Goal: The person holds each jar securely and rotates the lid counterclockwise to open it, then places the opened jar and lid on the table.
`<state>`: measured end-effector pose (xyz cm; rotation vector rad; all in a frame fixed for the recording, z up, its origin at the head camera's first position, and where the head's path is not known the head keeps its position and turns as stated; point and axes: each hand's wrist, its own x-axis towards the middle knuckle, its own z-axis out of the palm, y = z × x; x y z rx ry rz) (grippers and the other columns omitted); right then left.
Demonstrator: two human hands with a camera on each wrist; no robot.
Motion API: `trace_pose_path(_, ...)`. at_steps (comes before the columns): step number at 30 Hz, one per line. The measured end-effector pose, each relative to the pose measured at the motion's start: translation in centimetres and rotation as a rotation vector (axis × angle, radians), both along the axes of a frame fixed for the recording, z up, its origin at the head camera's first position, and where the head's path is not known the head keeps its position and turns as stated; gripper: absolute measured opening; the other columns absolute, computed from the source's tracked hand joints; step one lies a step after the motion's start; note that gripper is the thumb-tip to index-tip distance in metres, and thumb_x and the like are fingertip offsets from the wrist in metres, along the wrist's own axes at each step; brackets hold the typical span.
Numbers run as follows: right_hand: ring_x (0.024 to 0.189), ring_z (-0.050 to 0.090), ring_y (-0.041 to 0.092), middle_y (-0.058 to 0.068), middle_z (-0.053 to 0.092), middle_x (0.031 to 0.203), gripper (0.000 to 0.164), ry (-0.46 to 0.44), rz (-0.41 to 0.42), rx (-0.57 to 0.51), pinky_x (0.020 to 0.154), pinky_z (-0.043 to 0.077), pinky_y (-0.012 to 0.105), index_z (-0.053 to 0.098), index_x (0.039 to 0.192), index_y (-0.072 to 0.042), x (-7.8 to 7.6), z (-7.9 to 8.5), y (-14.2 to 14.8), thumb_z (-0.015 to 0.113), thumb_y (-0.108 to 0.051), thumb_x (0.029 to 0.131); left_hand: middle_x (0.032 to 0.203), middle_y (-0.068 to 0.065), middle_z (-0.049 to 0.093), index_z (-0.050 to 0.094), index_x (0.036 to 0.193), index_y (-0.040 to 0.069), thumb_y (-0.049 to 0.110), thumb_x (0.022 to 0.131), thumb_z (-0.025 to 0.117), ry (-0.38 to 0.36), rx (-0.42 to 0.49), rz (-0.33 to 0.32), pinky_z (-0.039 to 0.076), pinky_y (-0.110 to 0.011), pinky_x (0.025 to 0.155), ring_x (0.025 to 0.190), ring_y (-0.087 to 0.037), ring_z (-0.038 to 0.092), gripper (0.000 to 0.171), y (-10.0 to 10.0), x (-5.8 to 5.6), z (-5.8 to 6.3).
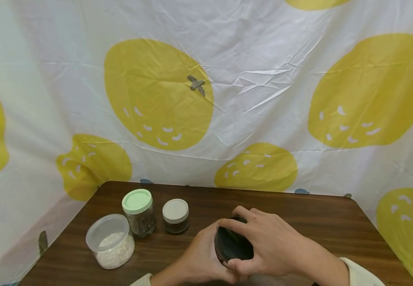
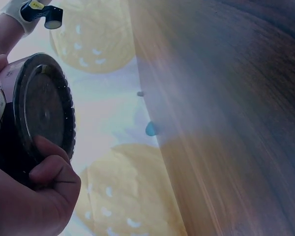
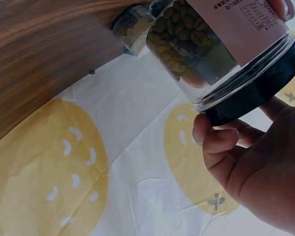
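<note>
Both hands hold a clear jar (image 3: pixel 187 46) of brownish-green beans or nuts with a pale pink label and a black lid (image 1: pixel 232 245). My left hand (image 1: pixel 201 252) grips the jar's body from the left. From above and the right, my right hand (image 1: pixel 272 242) spans the lid, with fingers at its far rim and thumb at its near rim. In the right wrist view the lid's edge sits against the curled fingers (image 3: pixel 221 140). The left wrist view shows a dark, ribbed round end of the jar (image 2: pixel 44 105). Most of the body is hidden from the head view.
To the left on the brown wooden table (image 1: pixel 299 214) stand an open clear tub (image 1: pixel 111 248) of pale flakes, a jar with a mint-green lid (image 1: pixel 138 212) and dark contents, and a small white-lidded jar (image 1: pixel 176 216). A lemon-patterned curtain (image 1: pixel 249 103) hangs behind.
</note>
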<state>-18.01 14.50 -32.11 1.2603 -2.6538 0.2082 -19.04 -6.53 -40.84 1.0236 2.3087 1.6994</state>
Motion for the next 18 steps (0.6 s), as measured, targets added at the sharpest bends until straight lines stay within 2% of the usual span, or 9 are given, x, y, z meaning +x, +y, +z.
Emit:
trace_pose_path(4, 0.085, 0.047, 0.006, -0.010, 0.052, 0.124, 0.062, -0.036, 0.016, 0.010, 0.064, 0.045, 0.020, 0.051, 0.144, -0.037, 0.1, 0.0, 0.2, 0.057, -0.068, 0.091, 0.131, 0.005, 0.060, 0.045, 0.140, 0.030, 0.034, 0.074, 0.088, -0.044, 0.006, -0.032, 0.054, -0.026, 0.093, 0.110, -0.009, 0.064, 0.079, -0.1, 0.0, -0.2)
trace_pose_path(7, 0.085, 0.047, 0.006, -0.010, 0.052, 0.126, 0.063, -0.029, 0.027, 0.018, 0.064, 0.045, 0.021, 0.050, 0.145, -0.038, 0.1, 0.0, 0.3, 0.057, -0.068, 0.091, 0.131, 0.005, 0.061, 0.044, 0.141, 0.029, 0.032, 0.075, 0.088, -0.060, 0.013, -0.054, 0.055, -0.026, 0.092, 0.110, -0.009, 0.065, 0.080, -0.1, 0.0, -0.2)
trace_pose_path(12, 0.084, 0.047, 0.006, -0.011, 0.051, 0.127, 0.064, -0.023, 0.043, 0.034, 0.065, 0.046, 0.021, 0.049, 0.146, -0.040, 0.2, 0.3, 0.2, 0.059, -0.069, 0.089, 0.129, 0.004, 0.062, 0.045, 0.140, 0.027, 0.030, 0.073, 0.089, -0.016, 0.018, -0.076, 0.056, -0.027, 0.092, 0.109, -0.009, 0.065, 0.080, -0.2, -0.1, 0.0)
trace_pose_path(16, 0.085, 0.048, 0.006, -0.011, 0.051, 0.128, 0.062, -0.064, 0.058, 0.039, 0.069, 0.048, 0.022, 0.049, 0.145, -0.042, 0.4, 0.9, 0.4, 0.058, -0.068, 0.089, 0.130, 0.003, 0.062, 0.046, 0.139, 0.024, 0.025, 0.074, 0.088, 0.002, 0.052, -0.138, 0.056, -0.029, 0.093, 0.110, -0.010, 0.065, 0.078, -0.1, -0.2, 0.1)
trace_pose_path(18, 0.085, 0.048, 0.006, -0.011, 0.051, 0.127, 0.061, -0.072, 0.070, 0.034, 0.070, 0.048, 0.023, 0.048, 0.145, -0.042, 0.4, 1.1, 0.4, 0.058, -0.067, 0.090, 0.131, 0.003, 0.061, 0.047, 0.140, 0.024, 0.022, 0.074, 0.088, -0.011, 0.067, -0.167, 0.055, -0.030, 0.095, 0.112, -0.011, 0.064, 0.078, -0.1, -0.3, 0.3)
